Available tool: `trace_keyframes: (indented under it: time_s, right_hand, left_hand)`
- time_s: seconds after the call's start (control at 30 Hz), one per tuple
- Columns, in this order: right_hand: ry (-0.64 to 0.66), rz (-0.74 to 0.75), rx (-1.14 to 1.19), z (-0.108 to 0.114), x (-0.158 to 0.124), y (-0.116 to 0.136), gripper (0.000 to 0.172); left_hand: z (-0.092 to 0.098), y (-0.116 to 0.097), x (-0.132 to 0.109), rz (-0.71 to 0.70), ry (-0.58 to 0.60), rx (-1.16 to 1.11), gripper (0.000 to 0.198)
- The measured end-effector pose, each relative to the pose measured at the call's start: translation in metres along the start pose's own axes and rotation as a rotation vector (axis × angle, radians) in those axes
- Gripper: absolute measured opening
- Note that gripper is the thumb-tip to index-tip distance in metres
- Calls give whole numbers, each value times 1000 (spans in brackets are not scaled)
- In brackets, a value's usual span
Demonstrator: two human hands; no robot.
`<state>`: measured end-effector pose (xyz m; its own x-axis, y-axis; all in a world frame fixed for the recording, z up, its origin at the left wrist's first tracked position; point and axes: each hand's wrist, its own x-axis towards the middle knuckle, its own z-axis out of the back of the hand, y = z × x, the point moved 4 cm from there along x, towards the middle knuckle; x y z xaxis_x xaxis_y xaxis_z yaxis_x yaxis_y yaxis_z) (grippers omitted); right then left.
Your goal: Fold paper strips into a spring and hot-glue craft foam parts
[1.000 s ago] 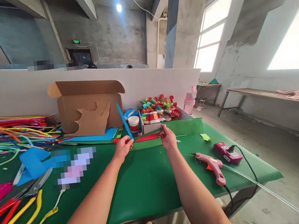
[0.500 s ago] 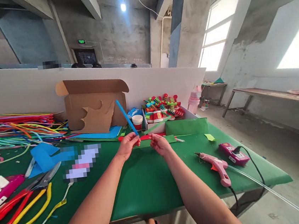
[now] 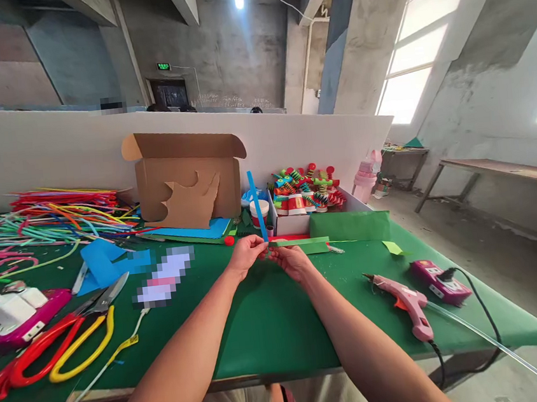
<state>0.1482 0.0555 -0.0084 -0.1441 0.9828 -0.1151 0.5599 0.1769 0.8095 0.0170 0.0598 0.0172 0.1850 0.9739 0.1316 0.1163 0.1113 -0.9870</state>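
Blue strip (image 3: 256,209) stands upright, pinched closed in your left hand (image 3: 247,256) over the far middle of the desk (image 3: 263,329); your right hand (image 3: 293,261) pinches a green strip (image 3: 309,242) just beside it.

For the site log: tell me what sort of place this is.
Probably a craft workshop in a bare concrete hall: the green table holds pipe cleaners, scissors and a glue gun; the left hand pinches a blue strip, the right hand a green strip.
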Motion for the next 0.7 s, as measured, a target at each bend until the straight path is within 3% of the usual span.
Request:
trace_keyframes:
  time_s: [0.33,0.7]
  right_hand:
    - [-1,37,-47,7,8,-3,17]
    - [13,105,-56,-4,-1,2,28]
  left_hand:
    - [-3,-2,-2,48,-36,-74,38]
    - [-5,-6,-3,18,-80,-60,40]
